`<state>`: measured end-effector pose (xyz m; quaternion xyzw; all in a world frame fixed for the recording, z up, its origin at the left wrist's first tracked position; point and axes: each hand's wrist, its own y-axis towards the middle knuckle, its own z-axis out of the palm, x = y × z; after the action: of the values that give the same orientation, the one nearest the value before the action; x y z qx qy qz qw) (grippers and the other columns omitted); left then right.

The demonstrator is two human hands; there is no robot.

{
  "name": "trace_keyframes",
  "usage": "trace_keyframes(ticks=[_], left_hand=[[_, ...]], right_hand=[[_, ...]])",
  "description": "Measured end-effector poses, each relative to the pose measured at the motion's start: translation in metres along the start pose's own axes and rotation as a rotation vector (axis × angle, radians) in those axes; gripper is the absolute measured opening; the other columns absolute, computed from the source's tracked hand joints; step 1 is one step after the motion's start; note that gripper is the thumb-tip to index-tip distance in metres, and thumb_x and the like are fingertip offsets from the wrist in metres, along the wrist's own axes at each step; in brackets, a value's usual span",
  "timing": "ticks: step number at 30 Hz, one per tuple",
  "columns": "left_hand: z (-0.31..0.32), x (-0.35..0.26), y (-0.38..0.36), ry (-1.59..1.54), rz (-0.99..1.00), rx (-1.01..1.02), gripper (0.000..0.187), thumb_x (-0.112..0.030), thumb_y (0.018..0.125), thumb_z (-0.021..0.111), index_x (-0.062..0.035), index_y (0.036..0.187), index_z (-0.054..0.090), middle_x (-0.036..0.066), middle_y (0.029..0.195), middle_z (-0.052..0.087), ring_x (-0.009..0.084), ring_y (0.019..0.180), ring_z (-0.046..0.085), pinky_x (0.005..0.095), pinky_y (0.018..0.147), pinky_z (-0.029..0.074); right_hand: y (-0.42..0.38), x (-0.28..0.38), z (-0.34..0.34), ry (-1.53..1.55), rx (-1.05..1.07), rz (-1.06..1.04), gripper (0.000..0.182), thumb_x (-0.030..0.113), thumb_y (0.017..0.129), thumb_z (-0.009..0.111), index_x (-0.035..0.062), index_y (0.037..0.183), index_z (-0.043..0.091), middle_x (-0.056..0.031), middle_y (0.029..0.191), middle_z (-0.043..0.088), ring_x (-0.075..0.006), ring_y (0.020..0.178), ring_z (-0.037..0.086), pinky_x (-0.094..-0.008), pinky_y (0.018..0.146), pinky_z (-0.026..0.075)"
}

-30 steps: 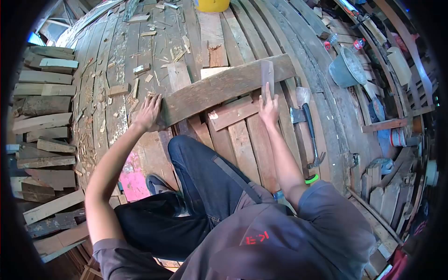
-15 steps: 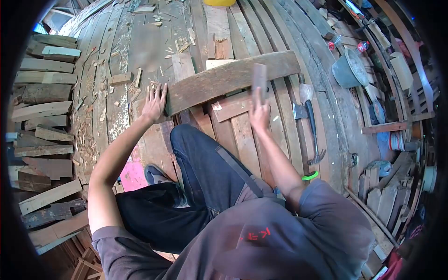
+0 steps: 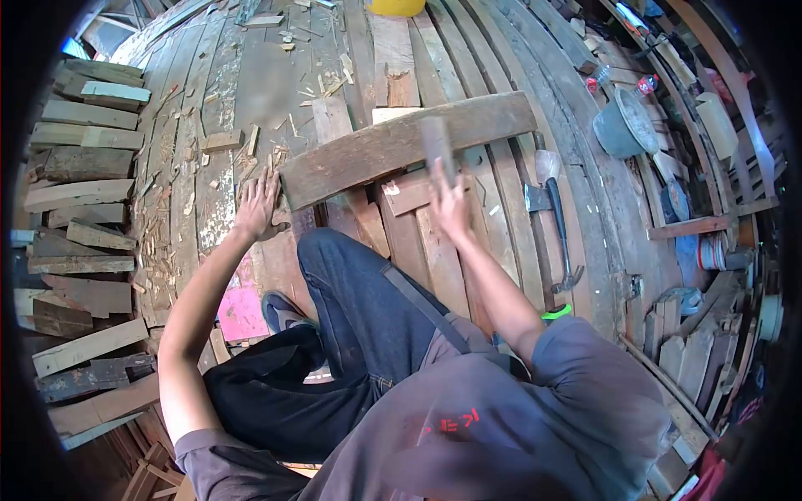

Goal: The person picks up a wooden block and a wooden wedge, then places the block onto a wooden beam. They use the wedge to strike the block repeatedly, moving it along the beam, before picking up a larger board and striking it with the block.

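Observation:
A long weathered wooden plank [image 3: 376, 154] lies crosswise in front of me, its left end lower and nearer. My left hand [image 3: 258, 204] rests beside that left end, fingers stretched out and pointing away from me. In my right hand [image 3: 451, 207], the fingers are wrapped round a narrow, flat, grey-brown tool [image 3: 437, 146], smeared by motion. It points away from me and overlaps the plank's front edge in this view; its exact kind is unclear. Beneath the plank, a shorter board [image 3: 415, 194] lies across the floor slats.
A hatchet [image 3: 537, 199] and a claw hammer [image 3: 561, 242] lie right of the plank. Farther right stands a grey bucket [image 3: 625, 123]. Stacked timber offcuts [image 3: 83, 196] line the left side, with wood chips [image 3: 163, 217] scattered nearby. A yellow container [image 3: 394, 7] sits at the top.
My right hand and the flat tool have shifted left along the plank. My left hand has moved slightly left, and the plank's left end has also slid a little left.

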<state>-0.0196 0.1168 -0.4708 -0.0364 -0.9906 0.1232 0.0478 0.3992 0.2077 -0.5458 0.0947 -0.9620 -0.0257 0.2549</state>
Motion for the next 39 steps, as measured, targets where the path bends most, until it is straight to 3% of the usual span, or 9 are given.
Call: trace_keyframes(ticks=[1,3,6,13,21,29,30,36,39], left_hand=[[0.004,0.003,-0.003,0.015,0.001,-0.012,0.129,-0.049,0.065,0.084,-0.0023,0.156,0.007,0.027,0.160,0.012,0.0451,0.141,0.027,0.0505,0.118,0.022],[0.005,0.008,-0.013,0.043,0.003,-0.030,0.129,-0.051,0.066,0.084,-0.0028,0.157,0.006,0.027,0.160,0.013,0.0449,0.141,0.025,0.0505,0.118,0.022],[0.004,0.014,-0.036,-0.034,-0.063,-0.058,0.120,-0.048,0.072,0.079,-0.0039,0.157,0.007,0.026,0.160,0.011,0.0448,0.142,0.024,0.0515,0.118,0.023],[-0.004,0.032,-0.117,-0.203,-0.297,-0.098,0.110,-0.043,0.079,0.074,-0.0051,0.157,0.006,0.026,0.160,0.010,0.0495,0.138,0.027,0.0565,0.113,0.030],[-0.008,0.018,-0.176,-0.279,-0.412,-0.117,0.105,-0.040,0.083,0.071,-0.0055,0.157,0.005,0.028,0.158,0.013,0.0512,0.136,0.029,0.0611,0.114,0.023],[-0.013,0.020,-0.126,-0.240,-0.311,-0.124,0.107,-0.042,0.081,0.073,-0.0039,0.156,0.008,0.029,0.157,0.017,0.0507,0.136,0.031,0.0574,0.113,0.028],[-0.019,0.022,-0.116,-0.239,-0.299,-0.142,0.106,-0.043,0.081,0.073,-0.0037,0.156,0.008,0.028,0.157,0.018,0.0506,0.136,0.031,0.0571,0.112,0.029],[-0.052,0.017,-0.079,-0.274,-0.214,-0.344,0.100,-0.042,0.083,0.072,-0.0038,0.155,0.014,0.029,0.152,0.026,0.0496,0.134,0.032,0.0539,0.112,0.032],[-0.056,0.011,-0.076,-0.270,-0.200,-0.280,0.098,-0.042,0.084,0.071,-0.0036,0.155,0.015,0.030,0.151,0.027,0.0496,0.135,0.031,0.0541,0.112,0.032]], right_hand=[[-0.006,-0.001,0.009,0.110,0.141,-0.121,0.071,0.024,0.094,0.058,0.0342,0.156,0.024,-0.0399,0.122,0.049,-0.0443,0.067,0.064,-0.0483,0.061,0.057],[-0.017,0.007,0.005,0.070,0.047,-0.287,0.070,0.025,0.095,0.058,0.0352,0.156,0.025,-0.0431,0.125,0.047,-0.0492,0.071,0.065,-0.0511,0.064,0.058],[-0.017,0.015,-0.004,0.037,0.076,-0.240,0.068,0.026,0.096,0.057,0.0371,0.155,0.025,-0.0442,0.126,0.047,-0.0529,0.079,0.065,-0.0536,0.068,0.057],[-0.009,0.012,0.001,0.138,0.018,-0.450,0.071,0.025,0.097,0.054,0.0335,0.157,0.018,-0.0442,0.122,0.049,-0.0514,0.082,0.065,-0.0533,0.068,0.056],[-0.014,0.014,0.009,-0.018,0.077,-0.342,0.069,0.026,0.099,0.053,0.0321,0.158,0.017,-0.0410,0.116,0.049,-0.0518,0.078,0.063,-0.0544,0.068,0.054],[-0.020,0.015,0.025,0.033,-0.062,-0.299,0.068,0.026,0.097,0.054,0.0325,0.157,0.021,-0.0401,0.116,0.050,-0.0500,0.074,0.064,-0.0538,0.062,0.056],[-0.020,0.015,0.022,0.078,0.048,-0.244,0.069,0.028,0.099,0.052,0.0366,0.157,0.016,-0.0455,0.128,0.043,-0.0566,0.086,0.062,-0.0549,0.070,0.055],[-0.022,0.025,0.021,0.023,-0.021,-0.246,0.070,0.028,0.097,0.054,0.0324,0.157,0.019,-0.0430,0.121,0.047,-0.0540,0.079,0.063,-0.0547,0.068,0.056],[-0.025,0.026,0.029,0.038,-0.018,-0.231,0.072,0.026,0.095,0.055,0.0303,0.158,0.019,-0.0444,0.119,0.047,-0.0523,0.075,0.064,-0.0544,0.065,0.056]])
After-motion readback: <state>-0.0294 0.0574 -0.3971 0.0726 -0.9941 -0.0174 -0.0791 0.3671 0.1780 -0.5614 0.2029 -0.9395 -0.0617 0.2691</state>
